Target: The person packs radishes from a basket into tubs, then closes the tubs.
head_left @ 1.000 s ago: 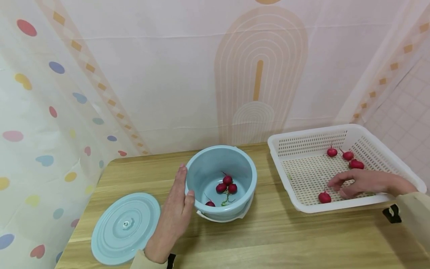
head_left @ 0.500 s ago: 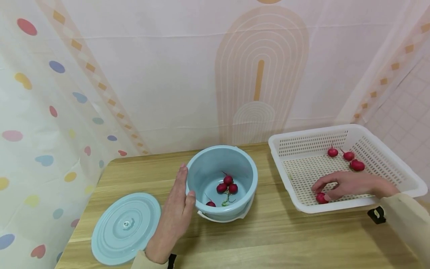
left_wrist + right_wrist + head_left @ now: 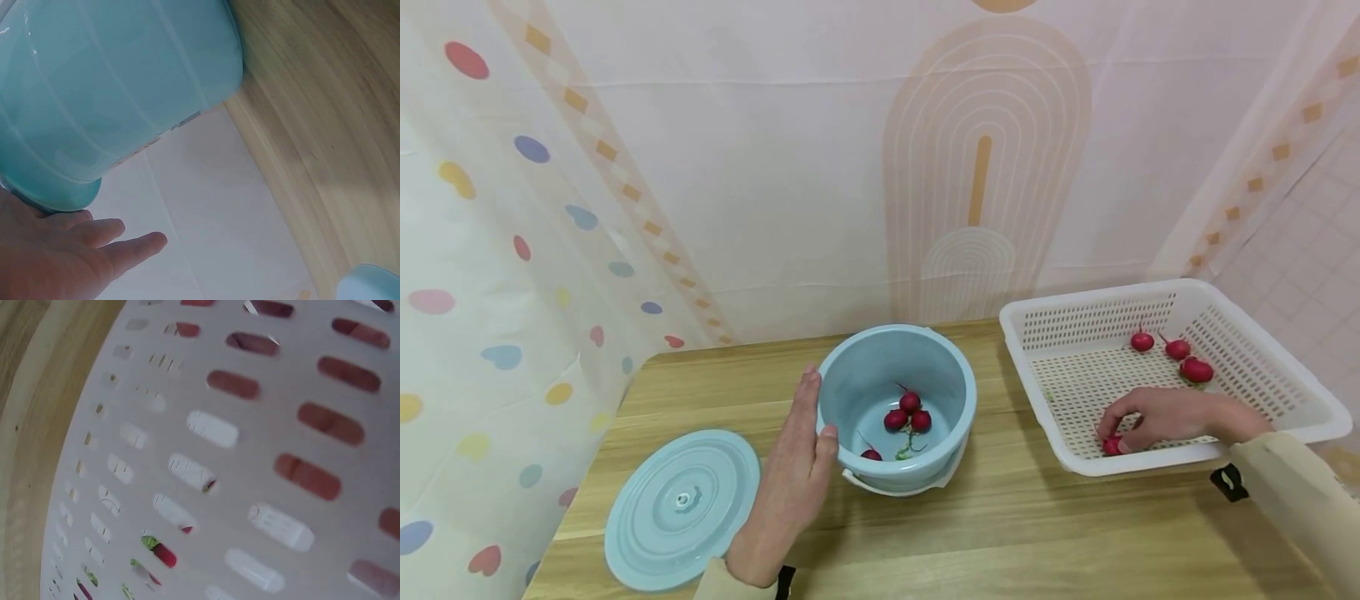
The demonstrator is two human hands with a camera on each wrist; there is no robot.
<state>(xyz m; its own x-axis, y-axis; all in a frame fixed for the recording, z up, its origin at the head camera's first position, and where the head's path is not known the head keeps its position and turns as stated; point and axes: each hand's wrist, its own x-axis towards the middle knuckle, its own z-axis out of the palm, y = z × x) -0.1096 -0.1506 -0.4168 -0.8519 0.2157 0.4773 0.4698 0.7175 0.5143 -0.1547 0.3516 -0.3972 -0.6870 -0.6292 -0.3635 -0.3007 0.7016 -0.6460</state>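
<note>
In the head view my left hand (image 3: 788,479) lies with straight fingers along the left side of a light blue bucket (image 3: 958,354). The left wrist view shows those fingers at the rim of the bucket (image 3: 125,75). Several red radishes (image 3: 910,402) with thin roots lie inside it. My right hand (image 3: 1172,417) reaches down into a white plastic basket (image 3: 1030,392) and pinches a radish (image 3: 1112,446) near the front left corner. Fingers partly cover that radish. Three more radishes (image 3: 1196,369) sit toward the back right of the basket. Slots of its wall (image 3: 269,434) fill the right wrist view.
A round light blue lid (image 3: 681,508) lies on the wooden table (image 3: 1000,533) left of the bucket. The bucket's white handle (image 3: 887,492) hangs down in front. A patterned curtain (image 3: 805,208) closes off the back and left side.
My right hand has moved left and down inside the basket, and its fingers have closed around the front radish. The left hand stays at the bucket.
</note>
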